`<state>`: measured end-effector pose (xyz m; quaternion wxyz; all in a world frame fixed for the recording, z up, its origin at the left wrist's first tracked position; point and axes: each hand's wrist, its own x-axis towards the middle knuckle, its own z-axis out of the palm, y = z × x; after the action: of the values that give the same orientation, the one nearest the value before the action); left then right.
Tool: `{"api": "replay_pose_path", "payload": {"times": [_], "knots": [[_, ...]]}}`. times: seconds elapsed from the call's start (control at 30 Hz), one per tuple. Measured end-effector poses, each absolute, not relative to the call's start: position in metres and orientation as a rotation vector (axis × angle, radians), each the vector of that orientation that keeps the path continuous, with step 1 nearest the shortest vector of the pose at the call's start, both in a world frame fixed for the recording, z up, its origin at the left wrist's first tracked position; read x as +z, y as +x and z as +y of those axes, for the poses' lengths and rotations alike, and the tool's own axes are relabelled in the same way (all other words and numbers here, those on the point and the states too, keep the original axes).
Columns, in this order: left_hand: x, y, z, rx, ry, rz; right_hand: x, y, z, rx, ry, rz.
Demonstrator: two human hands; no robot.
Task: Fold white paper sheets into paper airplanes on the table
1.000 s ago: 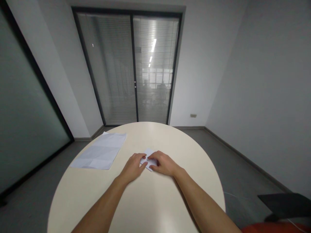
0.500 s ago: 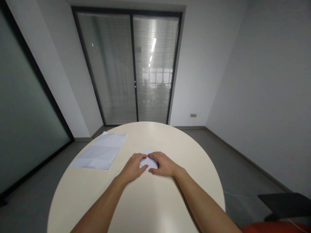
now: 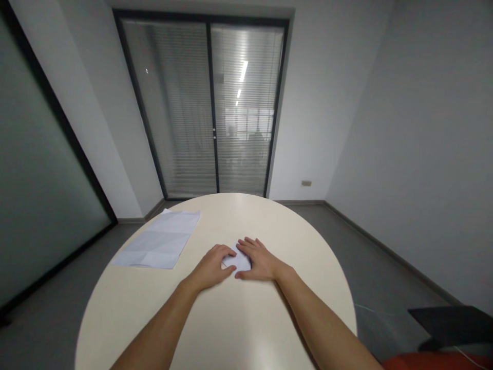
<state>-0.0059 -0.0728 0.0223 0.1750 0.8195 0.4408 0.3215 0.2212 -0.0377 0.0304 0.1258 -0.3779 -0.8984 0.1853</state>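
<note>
A small piece of folded white paper [image 3: 239, 263] lies on the round cream table [image 3: 223, 329], between my two hands. My left hand [image 3: 215, 264] curls round its left side, thumb on the near edge and forefinger on the far part, gripping it against the tabletop. Over the right side, my right hand [image 3: 258, 261] lies with its fingers spread, forefinger on the paper and thumb by the near edge. Parts of the paper's right and far edges are hidden under the right hand's fingers.
Creased white sheets [image 3: 162, 239] lie at the table's left. Beyond the table stand a glazed door with blinds [image 3: 246, 113] and pale walls. A black flat object [image 3: 454, 324] and something red [image 3: 435, 361] are at the lower right, off the table.
My right hand's fingers have spread and moved slightly away from the left fingertips. The raised dark-edged flap of the paper now lies flatter. My left forefinger has shifted slightly.
</note>
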Motion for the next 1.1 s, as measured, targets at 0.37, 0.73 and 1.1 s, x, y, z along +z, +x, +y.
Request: {"api": "replay_pose_path", "payload": {"times": [0.37,0.73,1.1], "knots": [[0.020,-0.008,-0.074,0.898,2.308,1.256,0.028,0.232,-0.030,0.476,-1.101,-2.577],[0.017,-0.008,-0.072,0.906,2.325,1.258,0.018,0.234,-0.025,0.217,-1.125,-2.518],[0.020,-0.005,-0.074,0.901,2.374,1.233,0.010,0.231,-0.025,0.176,-1.115,-2.531]]}}
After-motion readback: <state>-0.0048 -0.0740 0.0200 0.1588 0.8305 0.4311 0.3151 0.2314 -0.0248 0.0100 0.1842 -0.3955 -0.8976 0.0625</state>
